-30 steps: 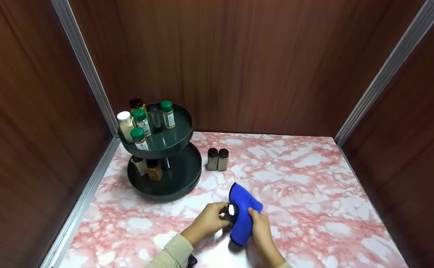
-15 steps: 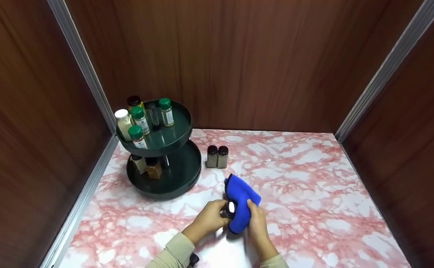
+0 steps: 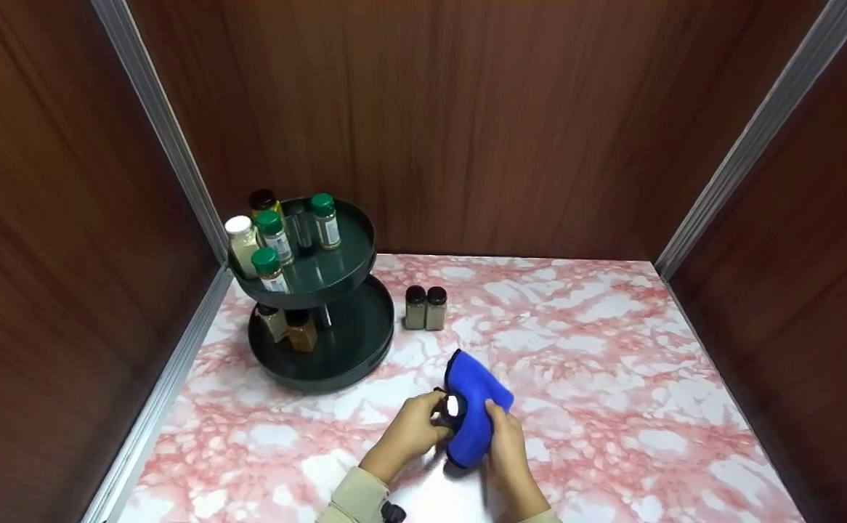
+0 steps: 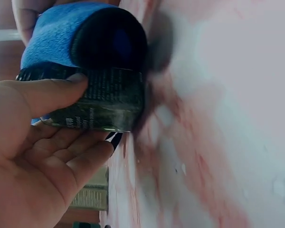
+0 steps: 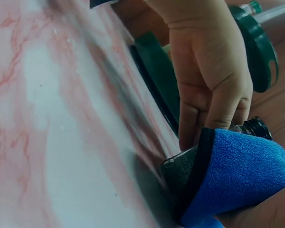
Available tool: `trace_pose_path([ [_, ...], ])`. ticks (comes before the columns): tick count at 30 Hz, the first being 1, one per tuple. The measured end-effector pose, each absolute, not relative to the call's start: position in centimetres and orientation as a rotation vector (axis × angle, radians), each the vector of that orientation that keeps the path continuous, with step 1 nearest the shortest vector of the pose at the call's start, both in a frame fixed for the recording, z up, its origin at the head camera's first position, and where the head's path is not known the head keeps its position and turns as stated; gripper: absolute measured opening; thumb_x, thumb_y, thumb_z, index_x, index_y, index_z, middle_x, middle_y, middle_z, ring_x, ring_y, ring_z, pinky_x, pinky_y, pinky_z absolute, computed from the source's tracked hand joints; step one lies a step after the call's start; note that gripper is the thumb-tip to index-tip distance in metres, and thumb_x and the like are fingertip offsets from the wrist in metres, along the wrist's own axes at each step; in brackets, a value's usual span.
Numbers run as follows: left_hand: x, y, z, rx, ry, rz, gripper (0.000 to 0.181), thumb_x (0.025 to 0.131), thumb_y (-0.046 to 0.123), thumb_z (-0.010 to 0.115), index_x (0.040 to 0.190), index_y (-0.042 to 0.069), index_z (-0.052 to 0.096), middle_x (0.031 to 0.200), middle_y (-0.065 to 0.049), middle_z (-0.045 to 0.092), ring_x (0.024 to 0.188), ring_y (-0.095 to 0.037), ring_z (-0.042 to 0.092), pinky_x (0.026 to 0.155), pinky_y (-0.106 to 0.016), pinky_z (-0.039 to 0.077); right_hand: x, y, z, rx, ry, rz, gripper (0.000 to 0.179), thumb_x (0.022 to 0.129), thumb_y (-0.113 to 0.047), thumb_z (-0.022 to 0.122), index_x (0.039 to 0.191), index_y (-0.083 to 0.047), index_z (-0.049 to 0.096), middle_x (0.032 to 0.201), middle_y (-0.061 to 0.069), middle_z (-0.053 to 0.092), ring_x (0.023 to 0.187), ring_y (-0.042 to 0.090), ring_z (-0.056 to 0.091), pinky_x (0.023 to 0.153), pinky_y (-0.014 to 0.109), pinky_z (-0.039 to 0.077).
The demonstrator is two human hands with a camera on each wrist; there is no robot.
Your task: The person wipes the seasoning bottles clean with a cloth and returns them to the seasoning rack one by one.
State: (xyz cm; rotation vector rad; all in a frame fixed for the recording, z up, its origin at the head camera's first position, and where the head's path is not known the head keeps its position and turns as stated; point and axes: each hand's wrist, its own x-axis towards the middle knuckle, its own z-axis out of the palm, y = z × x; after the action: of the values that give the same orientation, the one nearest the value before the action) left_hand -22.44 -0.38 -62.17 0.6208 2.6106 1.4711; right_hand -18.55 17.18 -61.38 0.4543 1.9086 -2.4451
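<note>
A small square spice jar (image 4: 109, 102) with a dark label and black cap is held between the thumb and fingers of my left hand (image 3: 410, 428). In the left wrist view its base is close to the tabletop; whether it touches is unclear. A blue cloth (image 3: 476, 410) with a black edge wraps over the jar's right side. My right hand (image 3: 508, 444) grips this cloth, thumb on top, and presses it against the jar. The cloth hides much of the jar in the head view. The right wrist view shows the jar's threaded-looking neck area (image 5: 256, 127) beside the cloth.
A dark green two-tier round rack (image 3: 336, 280) stands at the back left. Several jars with green, white and dark caps sit on its upper tray, others below. Two black-capped jars (image 3: 425, 311) stand beside it. Wood-patterned walls (image 3: 503, 131) enclose the pink marbled table (image 3: 598, 363).
The cloth, jar and both hands shifted slightly away, then came partly back toward the near edge. Both hands keep their hold. The head view tilted a little.
</note>
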Motion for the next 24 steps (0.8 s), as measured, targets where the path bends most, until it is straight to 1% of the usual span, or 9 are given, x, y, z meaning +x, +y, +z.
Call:
trace_pose_path([
  [2, -22.4, -0.3, -62.1, 0.592, 2.586, 1.492, 0.048, 0.072, -0.007, 0.076, 0.119, -0.001, 0.067, 0.118, -0.016, 0.073, 0.113, -0.023, 0.066, 0.099, -0.037, 0.054, -18.6, 17.2, -61.4, 0.472, 1.931, -2.428, 0.050, 0.107, -0.030, 0.047, 0.129, 0.014, 0.059, 0.107, 0.015, 0.075, 0.089, 0.013, 0.070, 0.083, 0.027, 0.057],
  [5, -22.2, -0.2, -61.9, 0.552, 2.617, 1.476, 0.052, 0.072, -0.003, 0.077, 0.123, 0.000, 0.066, 0.123, -0.017, 0.071, 0.118, -0.027, 0.064, 0.103, -0.043, 0.051, -18.5, 17.0, -61.5, 0.502, 1.989, -2.397, 0.049, 0.107, -0.029, 0.046, 0.127, 0.014, 0.060, 0.107, 0.015, 0.075, 0.089, 0.012, 0.070, 0.082, 0.026, 0.056],
  [9, -21.6, 0.3, -61.7, 0.455, 2.722, 1.413, 0.067, 0.074, 0.013, 0.081, 0.135, -0.003, 0.057, 0.131, -0.018, 0.064, 0.124, -0.031, 0.060, 0.107, -0.048, 0.047, -18.4, 16.8, -61.4, 0.540, 2.018, -2.415, 0.050, 0.107, -0.028, 0.047, 0.129, 0.014, 0.059, 0.111, 0.015, 0.075, 0.091, 0.011, 0.069, 0.084, 0.025, 0.055],
  [11, -21.2, 0.8, -61.7, 0.370, 2.781, 1.408, 0.075, 0.075, 0.025, 0.085, 0.137, -0.003, 0.054, 0.130, -0.016, 0.061, 0.123, -0.032, 0.058, 0.106, -0.049, 0.047, -18.4, 16.9, -61.2, 0.548, 1.998, -2.457, 0.050, 0.107, -0.028, 0.048, 0.130, 0.015, 0.058, 0.110, 0.014, 0.075, 0.091, 0.012, 0.070, 0.083, 0.025, 0.056],
  [13, -20.8, 1.3, -61.8, 0.260, 2.834, 1.426, 0.078, 0.074, 0.037, 0.088, 0.133, -0.001, 0.055, 0.125, -0.012, 0.060, 0.119, -0.030, 0.057, 0.103, -0.047, 0.048, -18.4, 17.0, -60.9, 0.548, 1.973, -2.502, 0.049, 0.107, -0.028, 0.048, 0.129, 0.015, 0.057, 0.106, 0.013, 0.075, 0.089, 0.013, 0.071, 0.082, 0.026, 0.057],
  [15, -20.6, 1.9, -61.9, 0.141, 2.896, 1.431, 0.076, 0.071, 0.046, 0.090, 0.124, 0.004, 0.057, 0.115, -0.007, 0.058, 0.111, -0.026, 0.056, 0.097, -0.045, 0.049, -18.3, 17.3, -60.6, 0.548, 1.988, -2.519, 0.049, 0.107, -0.029, 0.048, 0.129, 0.014, 0.057, 0.103, 0.011, 0.076, 0.087, 0.013, 0.071, 0.080, 0.027, 0.058],
  [17, -20.4, 2.5, -62.0, 0.034, 2.941, 1.437, 0.073, 0.067, 0.051, 0.091, 0.115, 0.008, 0.057, 0.107, -0.003, 0.056, 0.104, -0.023, 0.055, 0.092, -0.043, 0.049, -18.2, 17.5, -60.3, 0.548, 1.975, -2.546, 0.048, 0.107, -0.029, 0.047, 0.128, 0.014, 0.057, 0.100, 0.010, 0.076, 0.085, 0.014, 0.071, 0.079, 0.028, 0.059],
  [20, -20.3, 3.0, -62.2, -0.046, 2.970, 1.447, 0.068, 0.066, 0.052, 0.092, 0.106, 0.011, 0.055, 0.100, -0.001, 0.055, 0.097, -0.020, 0.056, 0.087, -0.041, 0.050, -18.2, 17.7, -59.9, 0.551, 1.918, -2.609, 0.046, 0.107, -0.028, 0.047, 0.125, 0.013, 0.058, 0.097, 0.008, 0.076, 0.084, 0.015, 0.072, 0.078, 0.029, 0.059],
  [24, -20.4, 3.2, -62.0, -0.039, 2.969, 1.488, 0.060, 0.068, 0.042, 0.093, 0.103, 0.009, 0.058, 0.098, -0.002, 0.058, 0.094, -0.020, 0.059, 0.085, -0.041, 0.051, -18.2, 17.7, -59.4, 0.497, 1.796, -2.711, 0.044, 0.107, -0.026, 0.046, 0.124, 0.012, 0.059, 0.097, 0.008, 0.076, 0.087, 0.017, 0.073, 0.082, 0.032, 0.060],
])
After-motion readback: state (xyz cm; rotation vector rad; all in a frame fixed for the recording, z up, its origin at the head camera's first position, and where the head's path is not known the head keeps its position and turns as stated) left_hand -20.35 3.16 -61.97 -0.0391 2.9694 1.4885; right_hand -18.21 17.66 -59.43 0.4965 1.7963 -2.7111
